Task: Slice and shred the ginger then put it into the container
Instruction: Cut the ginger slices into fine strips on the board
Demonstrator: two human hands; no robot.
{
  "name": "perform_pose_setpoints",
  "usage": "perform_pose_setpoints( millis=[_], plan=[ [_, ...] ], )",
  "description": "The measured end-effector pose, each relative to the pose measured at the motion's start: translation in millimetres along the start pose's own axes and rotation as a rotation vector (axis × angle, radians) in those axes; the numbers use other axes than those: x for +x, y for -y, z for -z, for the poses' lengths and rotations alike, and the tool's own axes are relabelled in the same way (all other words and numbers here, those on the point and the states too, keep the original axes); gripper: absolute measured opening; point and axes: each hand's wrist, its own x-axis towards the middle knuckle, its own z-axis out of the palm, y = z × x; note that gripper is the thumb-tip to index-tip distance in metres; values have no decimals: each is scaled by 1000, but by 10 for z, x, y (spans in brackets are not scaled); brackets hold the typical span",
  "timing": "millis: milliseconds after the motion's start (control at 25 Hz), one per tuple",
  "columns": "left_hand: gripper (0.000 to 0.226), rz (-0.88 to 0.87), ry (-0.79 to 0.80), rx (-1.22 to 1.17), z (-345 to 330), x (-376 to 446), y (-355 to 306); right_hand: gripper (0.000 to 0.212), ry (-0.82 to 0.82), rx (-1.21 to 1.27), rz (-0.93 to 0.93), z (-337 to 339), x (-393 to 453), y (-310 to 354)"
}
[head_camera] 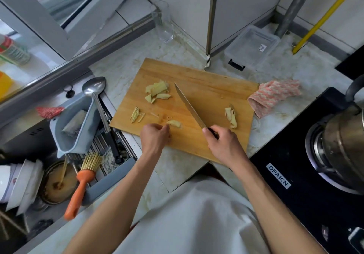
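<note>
White label (pixel 278 176) reading "OPAICN" on the black stove top (pixel 295 194), just right of the knife-gripping right hand (pixel 222 145).

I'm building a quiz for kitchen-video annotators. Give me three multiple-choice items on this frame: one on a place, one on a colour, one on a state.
1. Where is the clear container?
A. on the board
B. on the counter beyond the cutting board
C. in the sink

2. The dish brush handle is:
A. orange
B. blue
C. black

3. The right hand:
A. lies open
B. grips the knife
C. holds ginger

Key: B, it sits near the wall past the board; A, orange handle by the sink; B, fingers wrap the dark handle.
</note>
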Motion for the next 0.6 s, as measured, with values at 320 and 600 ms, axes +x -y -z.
perform_pose_setpoints(
  millis=[320, 600],
  plan=[
    [20, 49, 24, 116, -190, 111, -186, 36, 146, -162, 69, 135, 15, 19],
    [23, -760, 6, 431, -116, -67, 168, 42, 117, -203, 89, 131, -67, 33]
  ],
)
